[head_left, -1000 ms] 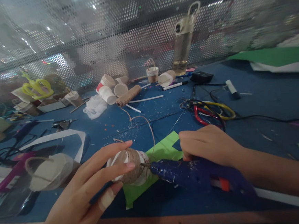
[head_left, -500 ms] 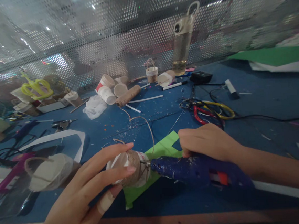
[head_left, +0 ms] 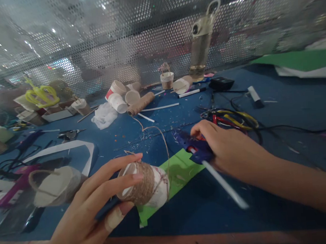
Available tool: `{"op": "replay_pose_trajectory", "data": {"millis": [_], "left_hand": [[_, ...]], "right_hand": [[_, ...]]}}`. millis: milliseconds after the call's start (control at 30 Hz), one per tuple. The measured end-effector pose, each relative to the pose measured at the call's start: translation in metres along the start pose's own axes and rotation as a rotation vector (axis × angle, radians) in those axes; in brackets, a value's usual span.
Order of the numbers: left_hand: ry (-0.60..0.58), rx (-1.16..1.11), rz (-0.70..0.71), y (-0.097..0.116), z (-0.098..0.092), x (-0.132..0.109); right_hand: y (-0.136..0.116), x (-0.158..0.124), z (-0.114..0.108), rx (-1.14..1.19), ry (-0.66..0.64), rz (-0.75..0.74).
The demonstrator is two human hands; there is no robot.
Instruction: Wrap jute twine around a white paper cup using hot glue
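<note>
A paper cup [head_left: 160, 186] lies on its side, its open-rim half wound with brown twine [head_left: 145, 181]. My left hand [head_left: 101, 198] grips it from the left, fingers over the top and thumb below. A bandage wraps one finger. From the cup a loose strand runs back to a roll of twine [head_left: 141, 103]. Beneath the cup is a piece of green paper [head_left: 183, 169]. My right hand [head_left: 223, 143] holds a blue glue gun [head_left: 194, 146], its nozzle pointing away to the back left, apart from the cup. A white glue stick [head_left: 226, 184] sticks out of its rear.
On the left stand a cup basket with a handle [head_left: 56, 185] and a magenta tool [head_left: 15, 186]. Several paper cups [head_left: 117, 102] and crumpled white plastic [head_left: 104, 115] lie behind. Cables and pliers [head_left: 236, 118] sit right of centre. A water bottle [head_left: 200, 47] stands before the mesh panel.
My right hand has drawn the glue gun away from the cup, back and turned, so its nozzle no longer touches the twine. My left hand keeps its hold on the cup.
</note>
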State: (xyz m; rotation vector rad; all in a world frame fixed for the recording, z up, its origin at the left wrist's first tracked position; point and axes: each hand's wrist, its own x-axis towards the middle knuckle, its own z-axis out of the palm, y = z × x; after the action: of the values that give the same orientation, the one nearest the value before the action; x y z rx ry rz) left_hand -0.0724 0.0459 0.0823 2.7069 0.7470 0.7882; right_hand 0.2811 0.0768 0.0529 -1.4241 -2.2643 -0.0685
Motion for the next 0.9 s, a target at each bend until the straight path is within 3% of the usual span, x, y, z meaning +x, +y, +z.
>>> {"op": "replay_pose_trajectory", "data": {"millis": [133,267,400,533,667,900], "left_hand": [[0.035,-0.03,-0.005,0.0,0.001,0.002],[0.065,-0.043,-0.015,-0.001,0.003,0.001],[0.083,-0.034,-0.01,-0.003,0.004,0.0],[0.072,-0.02,0.02,-0.003,0.004,0.001],[0.045,0.001,0.043,-0.001,0.005,0.003],[0.023,0.061,0.092,0.001,0.007,0.01]], "right_hand": [[-0.001,0.001,0.005,-0.156,-0.116,0.057],[0.002,0.003,0.006,-0.207,0.035,-0.104],[-0.006,0.005,0.001,0.019,0.096,-0.268],[-0.026,0.001,-0.005,0.346,0.018,-0.462],[-0.04,-0.002,-0.003,0.473,-0.017,-0.482],[-0.046,-0.003,0.009,0.493,0.09,-0.54]]}}
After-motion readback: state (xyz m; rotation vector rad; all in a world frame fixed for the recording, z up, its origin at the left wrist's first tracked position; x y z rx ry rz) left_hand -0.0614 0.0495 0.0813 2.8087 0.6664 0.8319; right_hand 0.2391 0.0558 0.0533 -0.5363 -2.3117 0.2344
